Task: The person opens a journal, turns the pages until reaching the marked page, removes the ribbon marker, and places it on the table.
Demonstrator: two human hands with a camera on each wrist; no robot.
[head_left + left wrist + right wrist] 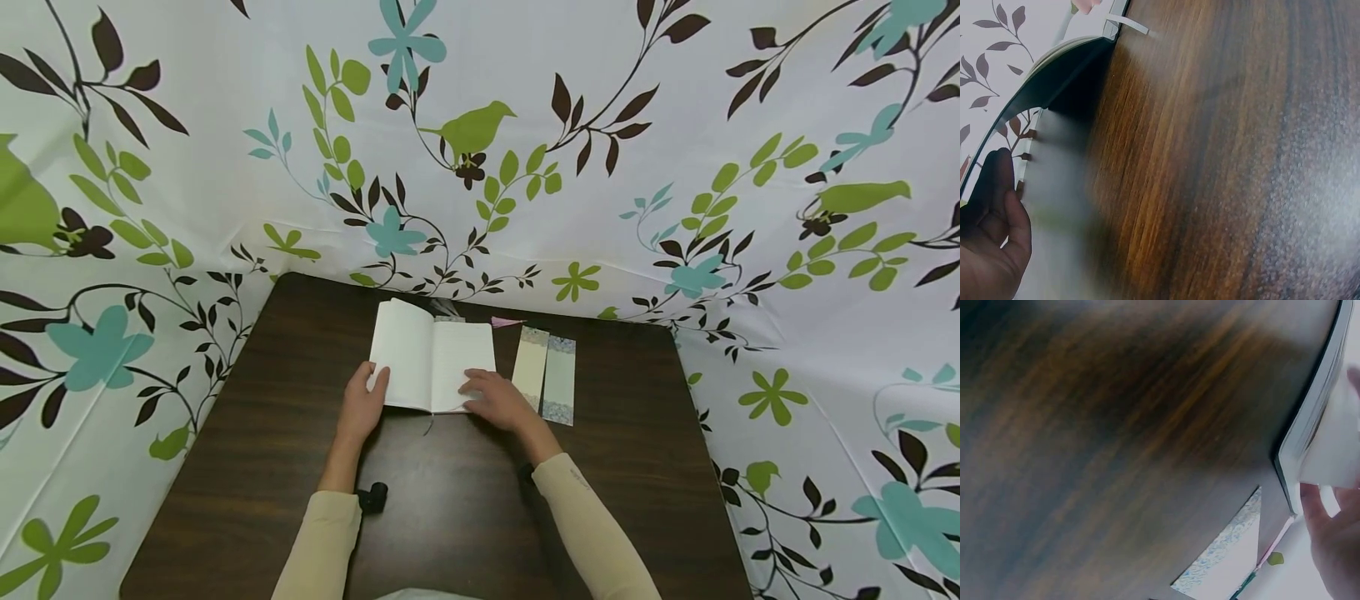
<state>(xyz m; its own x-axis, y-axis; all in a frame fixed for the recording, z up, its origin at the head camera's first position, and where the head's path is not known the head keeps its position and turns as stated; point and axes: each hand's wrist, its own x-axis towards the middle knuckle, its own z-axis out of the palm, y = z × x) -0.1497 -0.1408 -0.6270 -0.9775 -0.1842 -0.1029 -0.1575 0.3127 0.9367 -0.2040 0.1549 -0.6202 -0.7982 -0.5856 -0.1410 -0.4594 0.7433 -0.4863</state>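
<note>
We look down on an open notebook [405, 354] near the far edge of a dark wooden worktop [450, 517], a person's two hands at its sides; the left hand [362, 404] grips the notebook's left side, thumb above and fingers beneath, so that the cover is raised off the wood; the right hand [501, 400] seems to pinch the right-hand page [463, 350] low down, its corner lifted in the right wrist view; by our judgement the opening is done and the handling of pages is midway, with that page left to settle; a cream strip [529, 367] and a pale green strip [560, 375] lie just right of the notebook (the right hand passes close by the cream one's lower end); a ribbon [1130, 24] trails from the spine toward the person; behind, the far edge and the leaf-printed cloth [525, 250] leave little room; left of the notebook, and toward the person, the worktop offers wide room; rightward, the strips come first, then more wood before the side edge.
</note>
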